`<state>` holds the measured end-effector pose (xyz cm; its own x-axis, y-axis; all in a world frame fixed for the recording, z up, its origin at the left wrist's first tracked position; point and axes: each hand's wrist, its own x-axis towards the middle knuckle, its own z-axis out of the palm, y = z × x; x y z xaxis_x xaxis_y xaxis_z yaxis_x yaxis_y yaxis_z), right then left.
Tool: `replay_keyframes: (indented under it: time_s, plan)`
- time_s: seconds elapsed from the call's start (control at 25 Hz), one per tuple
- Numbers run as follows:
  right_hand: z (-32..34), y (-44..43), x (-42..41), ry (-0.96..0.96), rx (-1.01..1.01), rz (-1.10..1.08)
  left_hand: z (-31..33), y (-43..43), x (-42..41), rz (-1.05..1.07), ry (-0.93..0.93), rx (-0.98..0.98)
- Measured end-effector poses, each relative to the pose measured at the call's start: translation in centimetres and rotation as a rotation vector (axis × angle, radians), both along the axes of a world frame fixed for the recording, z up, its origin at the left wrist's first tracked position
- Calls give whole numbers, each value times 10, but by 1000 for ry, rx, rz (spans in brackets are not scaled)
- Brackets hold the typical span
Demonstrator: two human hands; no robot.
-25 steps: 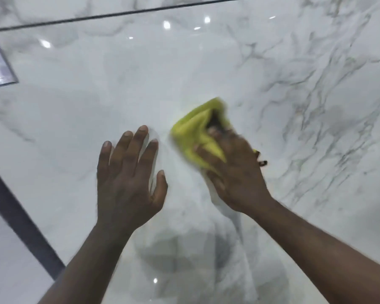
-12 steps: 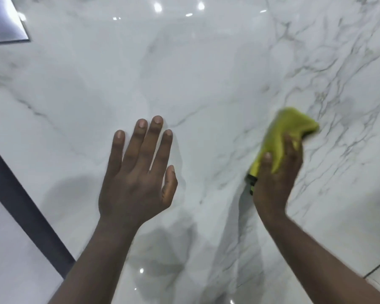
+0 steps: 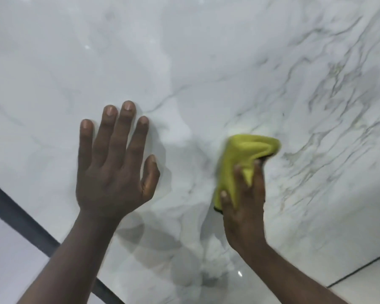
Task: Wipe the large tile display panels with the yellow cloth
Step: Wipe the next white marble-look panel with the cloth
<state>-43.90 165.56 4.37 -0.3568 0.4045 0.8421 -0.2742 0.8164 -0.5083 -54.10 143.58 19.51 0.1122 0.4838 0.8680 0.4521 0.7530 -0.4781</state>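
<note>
One yellow cloth (image 3: 239, 154) in the right hand (image 3: 244, 207) has neared the left hand (image 3: 114, 174).

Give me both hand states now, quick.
Left hand: open, fingers straight, flat on the marble tile panel.
Right hand: holds the yellow cloth against the panel.

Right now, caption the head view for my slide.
Right hand grips a bunched yellow cloth against the glossy white marble-veined tile panel; left hand spread flat alongside.
</note>
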Motion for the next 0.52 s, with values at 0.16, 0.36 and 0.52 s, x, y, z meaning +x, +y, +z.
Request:
replay_keyframes:
  time_s: [0.16, 0.36, 0.52]
  plan:
    - [51, 20, -10, 145, -158, -21, 3, 2, 4, -27, -40, 8]
    - [104, -35, -28, 132, 343, -13, 6, -31, 16, -166, -233, -38]
    - [151, -34, -37, 273, -56, -40, -23, -103, 20, -55, -286, 133]
